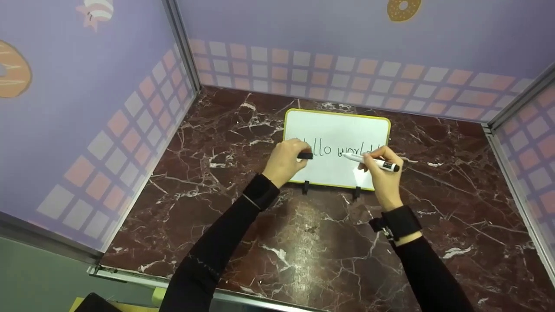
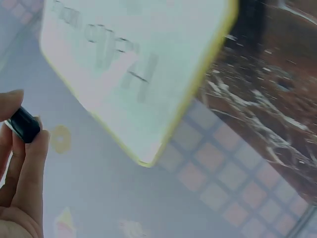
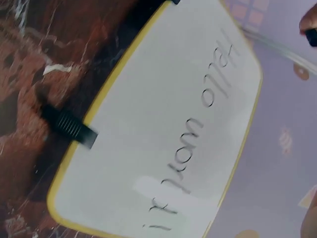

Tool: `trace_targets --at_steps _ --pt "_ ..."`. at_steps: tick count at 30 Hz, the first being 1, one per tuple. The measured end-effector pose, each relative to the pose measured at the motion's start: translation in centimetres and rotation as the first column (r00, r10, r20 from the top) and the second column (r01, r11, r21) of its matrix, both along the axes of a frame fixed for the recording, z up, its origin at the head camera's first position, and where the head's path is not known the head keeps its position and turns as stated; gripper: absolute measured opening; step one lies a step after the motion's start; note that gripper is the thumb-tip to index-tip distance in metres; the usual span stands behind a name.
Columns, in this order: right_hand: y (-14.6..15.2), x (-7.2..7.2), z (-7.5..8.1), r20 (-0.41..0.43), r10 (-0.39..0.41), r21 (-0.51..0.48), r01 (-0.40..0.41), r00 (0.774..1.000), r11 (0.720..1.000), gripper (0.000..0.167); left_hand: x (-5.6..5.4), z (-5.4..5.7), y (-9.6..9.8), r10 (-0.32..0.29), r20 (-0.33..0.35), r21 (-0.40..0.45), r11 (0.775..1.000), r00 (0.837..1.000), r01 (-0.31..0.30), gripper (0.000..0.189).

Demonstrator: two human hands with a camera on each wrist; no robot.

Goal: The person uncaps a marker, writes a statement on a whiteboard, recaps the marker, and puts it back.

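A whiteboard (image 1: 334,130) with a yellow rim stands on two black feet and bears the handwriting "Hello world!" (image 3: 183,153). By its left side, my left hand (image 1: 284,160) pinches a small black piece (image 2: 25,125), which looks like a marker cap, between thumb and fingers. My right hand (image 1: 385,175) grips a white marker (image 1: 353,157) with a black end, in front of the board's right part. The marker's dark tip points left, below the word "world". Parts of the first and last letters are hidden behind my hands in the head view.
The board's black feet (image 1: 357,193) rest on a dark red marbled tabletop (image 1: 303,251). Purple panels (image 1: 295,26) with checks and doughnut pictures enclose the back and sides, with metal posts (image 1: 184,47) at the corners. Something yellow and black shows below the front edge.
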State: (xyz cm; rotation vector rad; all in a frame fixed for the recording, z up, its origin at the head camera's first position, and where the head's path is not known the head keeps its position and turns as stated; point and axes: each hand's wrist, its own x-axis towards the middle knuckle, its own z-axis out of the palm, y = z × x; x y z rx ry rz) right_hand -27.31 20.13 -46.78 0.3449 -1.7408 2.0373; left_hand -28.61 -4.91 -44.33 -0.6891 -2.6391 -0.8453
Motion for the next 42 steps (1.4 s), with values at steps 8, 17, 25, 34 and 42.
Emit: trace_targets --at_steps 8,17,25,34,42 --pt "-1.4 1.2 0.3 -0.001 0.100 -0.047 -0.100 0.995 0.994 0.020 1.3 0.9 1.6 -0.079 -0.009 0.016 0.997 0.997 0.079 0.020" --pt "-2.0 1.9 0.5 0.023 0.144 -0.104 -0.141 0.989 0.985 0.021 1.7 1.2 2.4 -0.168 -0.062 0.076 0.982 0.984 0.172 0.017" --pt "-1.5 1.8 0.7 -0.001 0.183 -0.077 -0.182 0.983 0.980 0.023 2.1 1.6 2.8 -0.231 -0.103 -0.023 0.973 0.967 0.230 0.020" --pt "-1.0 1.9 1.2 -0.064 0.277 -0.037 -0.280 0.959 0.959 0.022 2.5 2.5 3.0 -0.313 -0.107 -0.023 0.950 0.944 0.312 0.021" --pt "-1.3 1.7 1.6 -0.135 0.305 0.053 -0.301 0.943 0.952 0.026 2.9 2.6 2.7 -0.316 -0.113 0.033 0.946 0.942 0.321 0.020"
